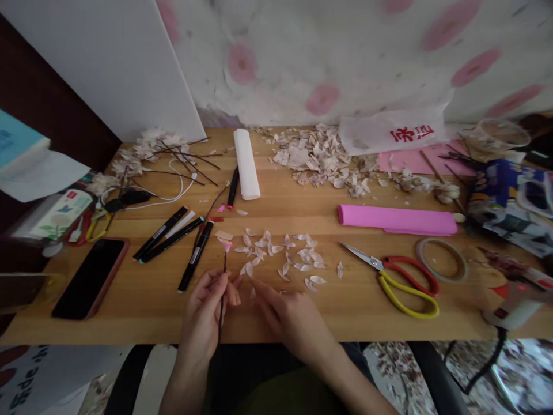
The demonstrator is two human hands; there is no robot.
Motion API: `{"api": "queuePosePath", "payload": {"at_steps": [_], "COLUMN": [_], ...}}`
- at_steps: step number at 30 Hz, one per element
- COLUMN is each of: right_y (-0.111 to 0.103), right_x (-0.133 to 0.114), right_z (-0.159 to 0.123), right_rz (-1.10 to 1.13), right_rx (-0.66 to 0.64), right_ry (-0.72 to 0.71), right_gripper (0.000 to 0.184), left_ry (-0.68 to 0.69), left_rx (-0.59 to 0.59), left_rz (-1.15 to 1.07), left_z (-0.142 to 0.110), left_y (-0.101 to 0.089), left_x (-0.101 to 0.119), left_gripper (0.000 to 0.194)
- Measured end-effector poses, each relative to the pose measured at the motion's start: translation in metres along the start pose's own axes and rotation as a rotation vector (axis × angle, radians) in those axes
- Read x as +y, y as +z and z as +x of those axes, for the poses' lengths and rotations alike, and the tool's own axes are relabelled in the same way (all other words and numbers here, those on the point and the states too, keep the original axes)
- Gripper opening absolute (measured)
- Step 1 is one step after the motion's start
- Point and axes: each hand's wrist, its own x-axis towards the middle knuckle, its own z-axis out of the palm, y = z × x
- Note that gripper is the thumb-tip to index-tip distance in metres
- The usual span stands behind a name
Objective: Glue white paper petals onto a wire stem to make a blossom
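Basically, left grip [206, 311] is closed on a thin dark stem [225, 264], pinched b/w thumb & fingers; its pink tip [227, 245] stands just beyond the fingertips, lower part runs back twd the near edge of the desk [298, 214]. Right grip [298, 323] is low over the wood, fingertips aimed at a loose petal [253, 293] just by them; can't tell if it's touched or pinched. More pale petals [318, 279] lie spread ahead of both grips; markers [196, 256] are just left of & beyond the left grip, phone [90, 276] farther left; scissors [374, 263] sit well off to the right grip's right, blades pointing back twd the petals.

Main risk, I'd say: petals look thin & light, so a hard pinch may crease or tear one, & a quick wrist sweep or a puff of air could scatter the rest; if fingertips are sticky, two may lift tog.; the stem's slim too, so a loose hold could let it roll & turn the tip, while dropping the left grip might snag the lower part on the desk edge; swinging the right grip wide could knock the scissors' handles.
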Motion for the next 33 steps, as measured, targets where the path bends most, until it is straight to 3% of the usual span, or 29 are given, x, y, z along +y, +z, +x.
{"api": "queuePosePath", "payload": {"at_steps": [5, 10, 15, 18, 24, 29, 33], "right_y": [0.012, 0.005, 0.0, 0.003, 0.007, 0.003, 0.0], "right_x": [-0.012, -0.007, -0.006, -0.009, -0.015, -0.014, -0.015], "right_z": [0.018, 0.004, -0.007, 0.003, 0.025, 0.018, 0.019], "right_rz": [-0.134, -0.222, -0.147, -0.144, -0.216, -0.228, -0.19], "right_rx": [-0.059, -0.113, 0.018, 0.078, -0.057, -0.066, -0.031], "right_ry": [0.031, 0.013, 0.011, 0.062, 0.243, 0.366, 0.305], "right_gripper": [0.047, 0.047, 0.028, 0.034, 0.059, 0.057, 0.053], "left_ry": [0.013, -0.005, -0.025, -0.026, -0.011, -0.015, -0.026], "left_rx": [-0.015, -0.012, -0.02, -0.022, -0.03, -0.029, -0.034], "left_rz": [-0.032, -0.062, -0.074, -0.073, -0.078, -0.084, -0.079], "left_z": [0.005, 0.011, 0.016, 0.018, 0.018, 0.019, 0.02], "left_y": [0.001, 0.004, 0.002, 0.001, -0.005, -0.009, -0.006], "left_x": [0.005, 0.003, 0.001, 0.002, 0.004, 0.0, -0.001], "left_gripper": [0.033, 0.031, 0.029, 0.028, 0.031, 0.031, 0.032]}}
